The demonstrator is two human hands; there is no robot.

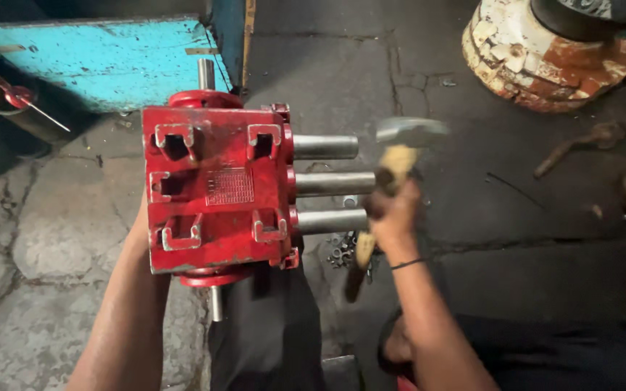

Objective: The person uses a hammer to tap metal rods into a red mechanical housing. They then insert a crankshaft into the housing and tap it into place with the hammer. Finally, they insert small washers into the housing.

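A red cast-metal gearbox housing (215, 192) stands on the concrete floor in the middle of the view. Three steel shafts (331, 183) stick out of its right side, and thin rods poke from its top and bottom. My left hand (139, 224) reaches behind the housing's left edge and steadies it; its fingers are hidden. My right hand (394, 213) grips the wooden handle of a hammer (400, 148). The hammer's steel head is blurred and sits just right of the shaft ends.
A chipped turquoise metal box (103, 61) stands at the back left. A rusty white round base (545, 54) is at the back right. Loose nuts (340, 250) lie under the shafts. A dark tool (574, 148) rests on the floor at right.
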